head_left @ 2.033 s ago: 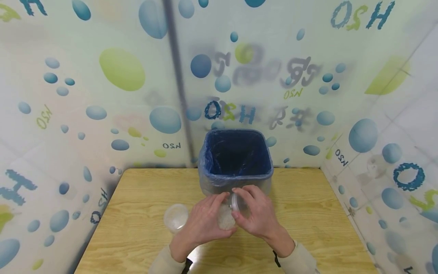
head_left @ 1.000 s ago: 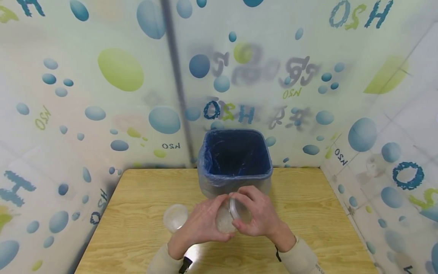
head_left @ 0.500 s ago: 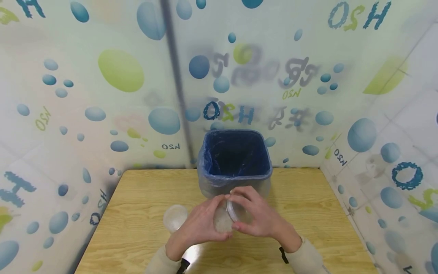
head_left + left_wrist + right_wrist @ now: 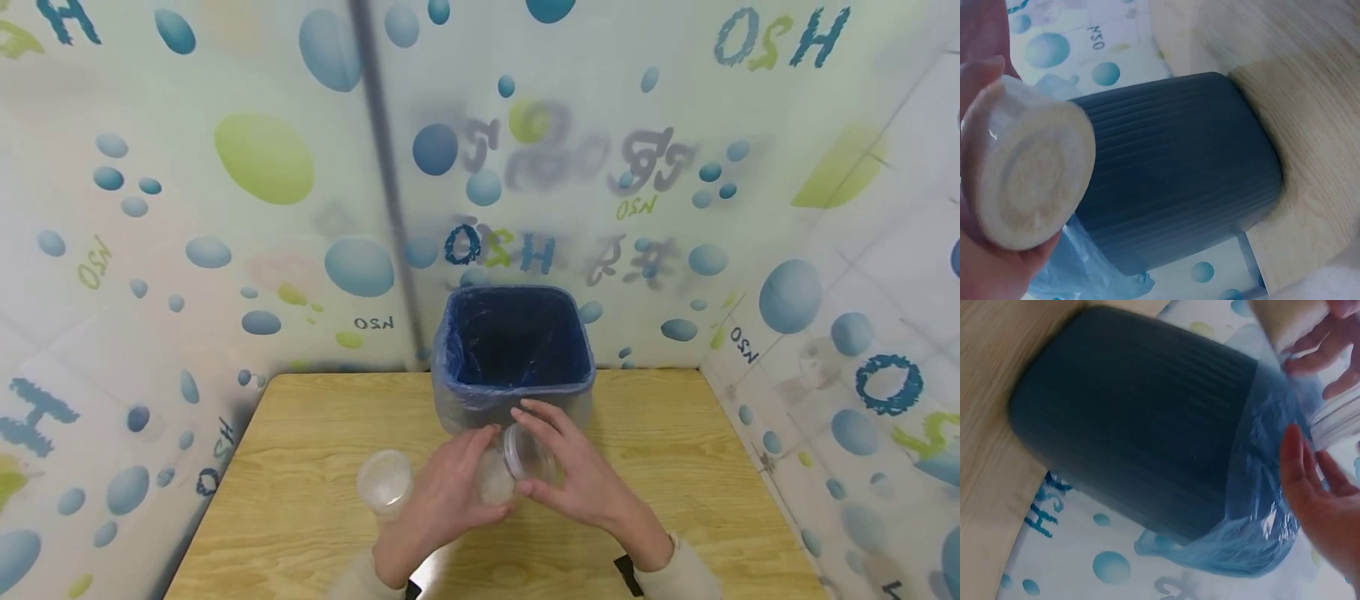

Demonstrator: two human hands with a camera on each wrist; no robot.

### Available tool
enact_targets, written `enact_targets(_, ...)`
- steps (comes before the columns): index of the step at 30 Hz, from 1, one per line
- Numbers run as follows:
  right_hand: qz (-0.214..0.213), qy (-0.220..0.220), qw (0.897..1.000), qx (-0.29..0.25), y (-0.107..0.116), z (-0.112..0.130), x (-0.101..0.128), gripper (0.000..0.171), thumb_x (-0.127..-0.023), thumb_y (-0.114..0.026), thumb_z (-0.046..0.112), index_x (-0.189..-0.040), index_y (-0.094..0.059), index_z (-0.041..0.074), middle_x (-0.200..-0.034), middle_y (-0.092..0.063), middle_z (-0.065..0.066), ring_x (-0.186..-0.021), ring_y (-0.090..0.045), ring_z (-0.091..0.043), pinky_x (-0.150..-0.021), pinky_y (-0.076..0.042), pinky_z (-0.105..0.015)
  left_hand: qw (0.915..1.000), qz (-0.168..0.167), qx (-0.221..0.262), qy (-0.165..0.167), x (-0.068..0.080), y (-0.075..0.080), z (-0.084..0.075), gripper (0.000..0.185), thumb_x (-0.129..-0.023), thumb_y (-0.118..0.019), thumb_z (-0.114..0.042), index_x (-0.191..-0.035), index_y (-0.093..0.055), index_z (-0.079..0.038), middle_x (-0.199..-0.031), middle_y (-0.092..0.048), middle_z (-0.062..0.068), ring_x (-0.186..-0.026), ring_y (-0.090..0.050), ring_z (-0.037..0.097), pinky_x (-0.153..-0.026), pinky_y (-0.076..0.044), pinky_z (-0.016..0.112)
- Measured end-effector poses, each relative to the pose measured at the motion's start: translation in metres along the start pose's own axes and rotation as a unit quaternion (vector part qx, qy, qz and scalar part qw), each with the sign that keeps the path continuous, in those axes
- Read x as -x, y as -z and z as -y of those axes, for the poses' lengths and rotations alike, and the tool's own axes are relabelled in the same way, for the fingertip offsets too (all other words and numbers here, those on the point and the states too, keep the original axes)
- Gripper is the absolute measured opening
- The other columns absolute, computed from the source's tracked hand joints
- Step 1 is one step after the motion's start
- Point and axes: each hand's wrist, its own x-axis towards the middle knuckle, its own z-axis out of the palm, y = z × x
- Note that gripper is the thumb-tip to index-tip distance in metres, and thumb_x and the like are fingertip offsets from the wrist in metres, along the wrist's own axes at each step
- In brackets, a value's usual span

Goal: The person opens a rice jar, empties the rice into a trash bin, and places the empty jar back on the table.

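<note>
My left hand (image 4: 442,496) grips a small clear tub (image 4: 493,485) filled with something white and grainy, just in front of the bin. Its round base (image 4: 1029,178) faces the left wrist view, with my fingers (image 4: 982,75) curled round its side. My right hand (image 4: 581,479) pinches a clear round lid (image 4: 527,454) at the tub's mouth, tilted on edge. The right wrist view shows that lid (image 4: 1338,419) by my fingers (image 4: 1310,481).
A dark blue ribbed bin (image 4: 513,350) lined with a blue plastic bag (image 4: 1254,512) stands at the back middle of the wooden table (image 4: 300,433). A second small clear tub (image 4: 385,482) sits on the table left of my hands. Patterned walls close in three sides.
The lid has come a little away from the tub's mouth, up and to the right. My right forearm has swung outward. The left hand has barely moved.
</note>
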Motion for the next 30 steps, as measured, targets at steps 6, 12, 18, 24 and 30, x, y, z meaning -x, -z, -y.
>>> enact_targets(6,-0.027,-0.104,0.994,0.017,-0.004,0.008,0.004,0.083,-0.099,-0.036,0.075,-0.152,-0.050,0.014,-0.143,-0.055,-0.007,-0.122,-0.061,-0.027,-0.086,-0.058,-0.043,0.9983,-0.051,-0.026,-0.003,0.004,-0.006,-0.002,0.100,-0.052,-0.099,-0.046,-0.134,-0.057,-0.007,-0.125,-0.064,0.008,-0.108,-0.065,0.025,-0.086,-0.056,0.042)
enact_targets(12,-0.007,-0.184,0.983,-0.028,-0.002,0.020,0.002,0.078,-0.094,-0.060,0.068,-0.155,-0.048,0.019,-0.144,-0.055,-0.007,-0.109,-0.065,-0.024,-0.070,-0.059,-0.028,0.9968,-0.067,-0.044,0.005,0.006,-0.008,-0.004,0.100,-0.052,-0.100,-0.044,-0.136,-0.057,-0.008,-0.125,-0.062,0.009,-0.111,-0.062,0.026,-0.090,-0.054,0.046)
enact_targets(18,0.008,-0.224,0.974,-0.021,-0.002,0.024,-0.001,0.078,-0.088,-0.075,0.056,-0.153,-0.050,0.021,-0.141,-0.057,-0.003,-0.090,-0.064,-0.015,-0.065,-0.055,-0.023,0.9957,-0.065,-0.065,0.012,0.007,-0.010,-0.005,0.101,-0.053,-0.100,-0.042,-0.138,-0.057,-0.009,-0.125,-0.063,0.008,-0.110,-0.063,0.028,-0.090,-0.054,0.047)
enact_targets(24,0.006,-0.223,0.975,-0.020,-0.003,0.024,-0.003,0.073,-0.087,-0.079,0.051,-0.148,-0.056,0.019,-0.137,-0.058,-0.001,-0.095,-0.063,-0.016,-0.067,-0.055,-0.024,0.9960,-0.062,-0.064,0.011,0.007,-0.011,-0.004,0.098,-0.055,-0.099,-0.040,-0.139,-0.058,-0.010,-0.126,-0.063,0.008,-0.109,-0.063,0.028,-0.092,-0.054,0.046)
enact_targets(30,0.008,-0.223,0.973,-0.061,-0.001,0.025,-0.003,0.073,-0.086,-0.082,0.045,-0.148,-0.057,0.018,-0.136,-0.056,-0.002,-0.112,-0.062,-0.023,-0.075,-0.060,-0.028,0.9956,-0.070,-0.061,0.005,0.007,-0.012,-0.003,0.099,-0.053,-0.099,-0.040,-0.138,-0.058,-0.009,-0.125,-0.063,0.009,-0.109,-0.063,0.028,-0.092,-0.054,0.047)
